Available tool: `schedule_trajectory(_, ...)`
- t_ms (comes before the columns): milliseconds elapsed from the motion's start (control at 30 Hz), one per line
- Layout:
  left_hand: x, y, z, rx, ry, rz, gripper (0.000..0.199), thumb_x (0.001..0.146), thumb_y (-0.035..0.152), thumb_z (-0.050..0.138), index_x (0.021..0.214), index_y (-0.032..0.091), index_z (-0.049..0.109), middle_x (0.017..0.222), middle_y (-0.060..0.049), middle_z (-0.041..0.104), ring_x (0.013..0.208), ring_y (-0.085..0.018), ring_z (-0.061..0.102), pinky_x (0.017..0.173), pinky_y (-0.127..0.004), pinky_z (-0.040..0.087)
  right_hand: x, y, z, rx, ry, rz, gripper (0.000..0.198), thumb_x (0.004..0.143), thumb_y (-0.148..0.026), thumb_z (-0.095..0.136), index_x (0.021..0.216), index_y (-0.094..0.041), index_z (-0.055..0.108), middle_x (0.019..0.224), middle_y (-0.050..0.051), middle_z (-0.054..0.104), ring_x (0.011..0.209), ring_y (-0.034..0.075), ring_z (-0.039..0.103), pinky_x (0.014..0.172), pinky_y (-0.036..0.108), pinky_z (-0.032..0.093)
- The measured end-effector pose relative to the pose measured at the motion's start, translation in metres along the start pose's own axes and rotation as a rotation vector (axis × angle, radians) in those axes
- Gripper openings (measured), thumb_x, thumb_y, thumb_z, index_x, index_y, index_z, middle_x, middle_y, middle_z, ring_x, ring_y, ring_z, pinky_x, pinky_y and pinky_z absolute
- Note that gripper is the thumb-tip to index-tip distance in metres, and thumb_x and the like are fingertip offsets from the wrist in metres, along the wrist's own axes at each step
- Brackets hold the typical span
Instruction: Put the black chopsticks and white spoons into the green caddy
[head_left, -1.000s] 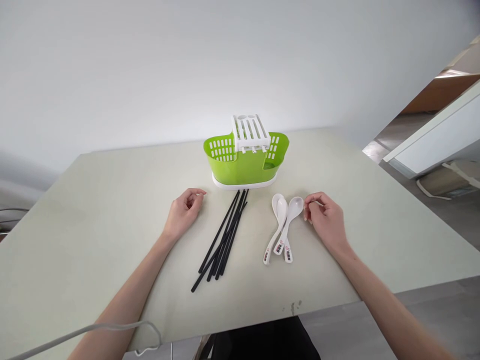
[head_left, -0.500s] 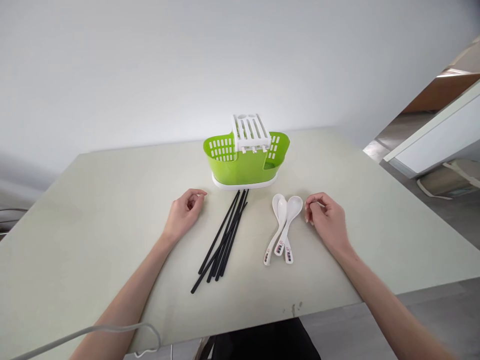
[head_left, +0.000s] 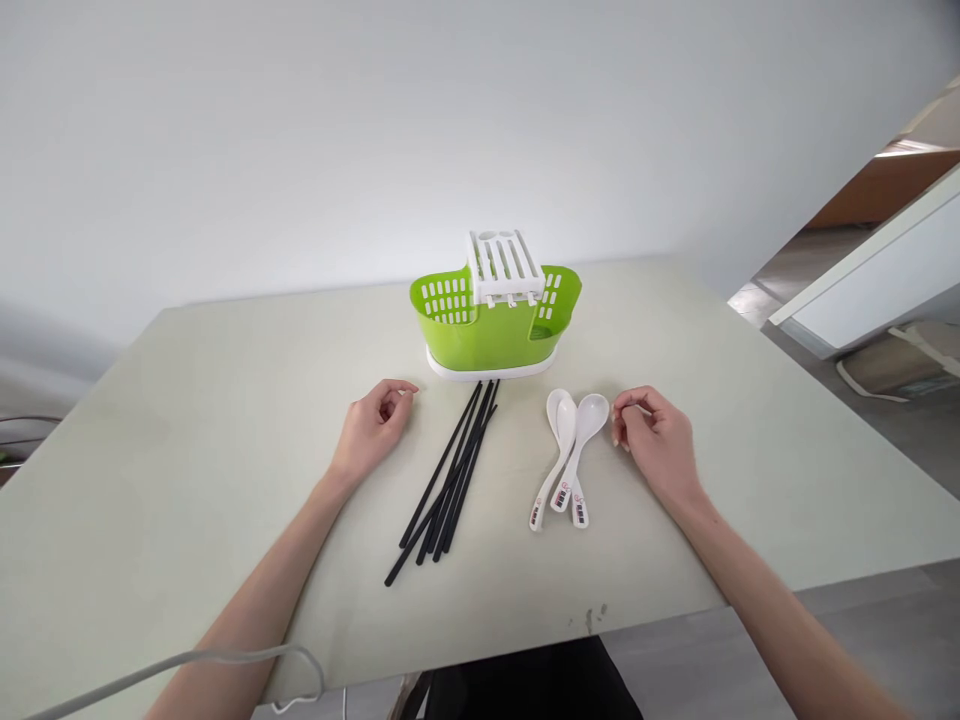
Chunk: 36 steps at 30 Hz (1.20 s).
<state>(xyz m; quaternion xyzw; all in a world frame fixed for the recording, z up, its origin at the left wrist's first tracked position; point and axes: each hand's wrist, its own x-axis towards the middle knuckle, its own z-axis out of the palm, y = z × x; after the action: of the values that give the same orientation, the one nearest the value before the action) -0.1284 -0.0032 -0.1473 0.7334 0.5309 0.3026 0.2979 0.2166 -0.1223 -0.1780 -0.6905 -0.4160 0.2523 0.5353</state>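
Note:
My left hand point(head_left: 376, 428) rests on the table with its fingers loosely curled closed and nothing in them. To its right lie several black chopsticks point(head_left: 448, 480), some crossing others, their far ends near the basket's base. My right hand point(head_left: 657, 440) is also curled closed on the table, holding nothing I can see. Just left of its fingertips lie three white spoons point(head_left: 571, 455), overlapping, with printed marks on their handles. Beyond both hands stands a green basket point(head_left: 480, 345) with slotted sides and a white base. A white slotted rack point(head_left: 506, 265) with small hooks sits across its middle.
The pale table point(head_left: 225, 400) reaches back to a white wall point(head_left: 300, 130). A grey cable point(head_left: 187, 657) crosses my left forearm near the front edge. White furniture point(head_left: 885, 260) and a bundled item point(head_left: 907, 355) are off to the right, beyond the table.
The whole view shifts very slightly. Both hands, the chopsticks, the spoons and the basket keep their places on the table.

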Motion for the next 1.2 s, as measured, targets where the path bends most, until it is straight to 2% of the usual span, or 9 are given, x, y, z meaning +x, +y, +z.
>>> schedule_trajectory(633, -0.0001, -0.0017, 0.0014, 0.023, -0.009, 0.033, 0.033, 0.098, 0.047, 0.052, 0.107, 0.02, 0.068, 0.067, 0.004, 0.047, 0.061, -0.014, 0.043, 0.06, -0.027, 0.037, -0.0009, -0.0012, -0.0005, -0.009, -0.005, 0.002, 0.009, 0.081, -0.021, 0.053, 0.082, -0.025, 0.061, 0.059, -0.004, 0.058, 0.053, 0.015, 0.05, 0.053, 0.027, 0.04)
schedule_trajectory(1200, -0.0022, -0.002, 0.004, 0.129, -0.028, 0.081, 0.028, 0.097, 0.044, 0.053, 0.105, 0.022, 0.069, 0.068, 0.004, 0.057, 0.059, -0.013, 0.047, 0.063, -0.027, 0.041, -0.0001, 0.0016, -0.001, -0.013, -0.009, 0.0, 0.01, 0.081, -0.02, 0.053, 0.082, -0.025, 0.062, 0.059, -0.004, 0.059, 0.053, 0.014, 0.05, 0.053, 0.027, 0.041)
